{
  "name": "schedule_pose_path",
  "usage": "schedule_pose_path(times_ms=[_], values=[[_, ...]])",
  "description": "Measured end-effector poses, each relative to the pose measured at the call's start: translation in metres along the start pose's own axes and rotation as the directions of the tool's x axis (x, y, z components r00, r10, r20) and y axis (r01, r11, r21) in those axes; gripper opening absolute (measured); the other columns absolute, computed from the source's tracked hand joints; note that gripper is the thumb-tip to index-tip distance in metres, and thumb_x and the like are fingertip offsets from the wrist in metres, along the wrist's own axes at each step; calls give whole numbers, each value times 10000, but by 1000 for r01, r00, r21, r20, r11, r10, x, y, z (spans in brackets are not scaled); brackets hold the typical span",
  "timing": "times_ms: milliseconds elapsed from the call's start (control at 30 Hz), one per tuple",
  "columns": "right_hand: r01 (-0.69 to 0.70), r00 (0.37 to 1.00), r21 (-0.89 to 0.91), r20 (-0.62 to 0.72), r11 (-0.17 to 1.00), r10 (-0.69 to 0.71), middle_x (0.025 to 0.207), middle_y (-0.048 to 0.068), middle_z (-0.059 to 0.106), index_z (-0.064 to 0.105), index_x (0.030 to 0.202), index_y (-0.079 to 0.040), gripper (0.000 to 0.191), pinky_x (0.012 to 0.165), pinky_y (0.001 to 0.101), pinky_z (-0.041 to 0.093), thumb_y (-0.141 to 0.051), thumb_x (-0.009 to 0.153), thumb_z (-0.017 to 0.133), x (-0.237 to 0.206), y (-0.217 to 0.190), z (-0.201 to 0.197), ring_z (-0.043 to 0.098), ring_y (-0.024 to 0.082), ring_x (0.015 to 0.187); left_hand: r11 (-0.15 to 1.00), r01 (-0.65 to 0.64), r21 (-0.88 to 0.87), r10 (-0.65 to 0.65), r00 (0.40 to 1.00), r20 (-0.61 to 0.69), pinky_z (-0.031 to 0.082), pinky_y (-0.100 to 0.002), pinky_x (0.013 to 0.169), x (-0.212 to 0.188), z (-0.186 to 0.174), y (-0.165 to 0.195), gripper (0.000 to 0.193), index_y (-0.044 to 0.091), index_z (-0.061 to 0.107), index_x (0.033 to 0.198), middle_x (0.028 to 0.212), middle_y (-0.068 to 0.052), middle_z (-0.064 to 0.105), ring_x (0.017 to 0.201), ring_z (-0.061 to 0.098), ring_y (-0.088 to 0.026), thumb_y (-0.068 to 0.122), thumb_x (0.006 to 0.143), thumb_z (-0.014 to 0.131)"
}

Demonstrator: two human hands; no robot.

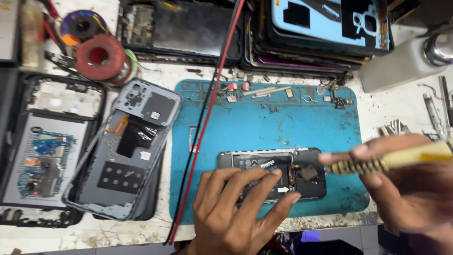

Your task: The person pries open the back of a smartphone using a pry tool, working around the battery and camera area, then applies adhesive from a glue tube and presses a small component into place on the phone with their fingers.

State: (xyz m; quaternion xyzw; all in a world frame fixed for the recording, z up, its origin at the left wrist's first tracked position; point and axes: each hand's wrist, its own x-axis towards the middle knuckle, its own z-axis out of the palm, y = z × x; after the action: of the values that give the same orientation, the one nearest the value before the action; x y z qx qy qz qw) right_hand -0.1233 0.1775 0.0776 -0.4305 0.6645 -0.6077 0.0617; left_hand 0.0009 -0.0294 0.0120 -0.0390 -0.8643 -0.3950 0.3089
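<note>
The left hand [236,212] presses spread fingers [264,177] on the opened phone [271,174] at the blue mat's [264,123] near edge, pinning it flat. The right hand [406,189] has fingers clamped on a yellow-handled tool [391,160], aimed at the phone's right end.

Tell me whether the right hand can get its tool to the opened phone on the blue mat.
Probably yes. The right hand holds the yellowish tool right beside the opened phone, with nothing between them. The left hand covers only the phone's near edge, leaving that end bare.
</note>
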Motion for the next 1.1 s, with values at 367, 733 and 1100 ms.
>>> schedule_pose_path(times_ms=[367,733,1100], values=[[-370,929,-151,-85,917,361,1023,110,698,561,1156,1,163,975,423,634,49,1004,530,-61,6,-16,812,325,1099,997,8,-74,-5,999,47,450,-379,799,-1,1,4,271,84,770,1075,1000,-11,709,914,661,-207,212,867,886],[-371,925,-173,23,913,380,1075,196,768,578,1234,-30,295,893,331,648,75,960,549,-104,26,-34,814,235,1024,999,-39,-9,40,997,66,455,-384,824,0,-1,2,234,92,770,1055,1017,-4,716,880,648,-197,143,862,893],[-524,814,-90,242,847,528,1297,231,681,601,1309,-28,389,773,260,651,46,927,606,-80,-2,-17,737,214,1005,999,-16,38,12,996,84,430,-378,774,6,0,10,234,58,759,938,924,-32,710,800,643,-195,100,751,894]])
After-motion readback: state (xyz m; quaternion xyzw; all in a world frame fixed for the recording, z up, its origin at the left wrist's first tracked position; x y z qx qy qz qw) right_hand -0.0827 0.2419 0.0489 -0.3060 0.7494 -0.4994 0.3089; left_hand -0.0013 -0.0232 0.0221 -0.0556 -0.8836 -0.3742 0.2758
